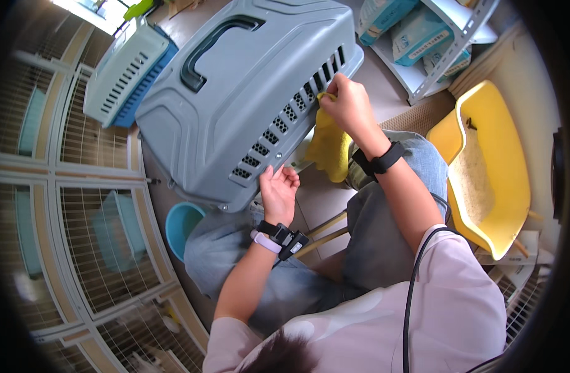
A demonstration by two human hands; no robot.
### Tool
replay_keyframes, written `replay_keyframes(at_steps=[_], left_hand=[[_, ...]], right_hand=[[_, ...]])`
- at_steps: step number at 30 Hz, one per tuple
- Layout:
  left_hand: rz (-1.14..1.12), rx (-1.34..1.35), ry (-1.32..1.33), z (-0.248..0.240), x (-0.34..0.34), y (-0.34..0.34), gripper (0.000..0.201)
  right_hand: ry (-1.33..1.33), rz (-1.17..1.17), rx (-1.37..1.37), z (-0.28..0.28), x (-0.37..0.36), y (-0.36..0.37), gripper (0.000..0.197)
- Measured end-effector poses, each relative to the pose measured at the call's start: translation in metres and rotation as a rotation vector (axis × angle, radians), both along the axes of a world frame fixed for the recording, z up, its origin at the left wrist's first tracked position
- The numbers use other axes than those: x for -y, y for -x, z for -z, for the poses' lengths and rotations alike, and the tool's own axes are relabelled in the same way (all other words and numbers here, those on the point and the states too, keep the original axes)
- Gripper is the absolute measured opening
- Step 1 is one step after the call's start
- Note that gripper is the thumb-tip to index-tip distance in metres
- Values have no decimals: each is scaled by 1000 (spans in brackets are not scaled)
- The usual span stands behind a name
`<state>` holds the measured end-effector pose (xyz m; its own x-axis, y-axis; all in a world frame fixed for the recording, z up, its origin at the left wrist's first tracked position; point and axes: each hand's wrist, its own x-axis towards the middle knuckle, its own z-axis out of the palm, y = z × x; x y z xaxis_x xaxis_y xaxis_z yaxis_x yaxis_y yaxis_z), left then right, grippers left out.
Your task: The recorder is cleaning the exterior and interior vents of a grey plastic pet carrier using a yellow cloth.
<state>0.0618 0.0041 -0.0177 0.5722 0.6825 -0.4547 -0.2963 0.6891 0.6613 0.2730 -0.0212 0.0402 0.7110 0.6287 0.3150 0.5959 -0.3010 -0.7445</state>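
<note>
A large grey pet carrier (pixel 126 118) with a dark green handle (pixel 201 53) on top stands tilted before me, its row of slotted vents facing my hands. My right hand (pixel 350 109) is closed in a pinch on a yellow cloth (pixel 331 146) at the vents' right end. Most of the cloth hangs below that hand, against the carrier's side. My left hand (pixel 278 194) is turned palm up at the carrier's near lower edge, its fingers loosely bent and apart, fingertips at the shell. It holds nothing that I can see.
A smaller white and blue carrier (pixel 120 78) stands behind on the left, beside wire-fronted cages (pixel 98 242). Next to my left knee is a turquoise bucket (pixel 182 227). At right stands a yellow litter tray (pixel 502 168) with litter inside; behind it, a metal shelf (pixel 431 78) holds bags (pixel 418 40).
</note>
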Motion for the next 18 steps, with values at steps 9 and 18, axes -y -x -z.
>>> replay_keyframes(at_steps=[9,18], left_hand=[[-7,-12,-42,8,-2,3,59],[-15,-7,-62,9,-3,2,60]], right_hand=[[-22,-17,110,9,-3,2,13],[29,8,35,2,-1,-2,10]])
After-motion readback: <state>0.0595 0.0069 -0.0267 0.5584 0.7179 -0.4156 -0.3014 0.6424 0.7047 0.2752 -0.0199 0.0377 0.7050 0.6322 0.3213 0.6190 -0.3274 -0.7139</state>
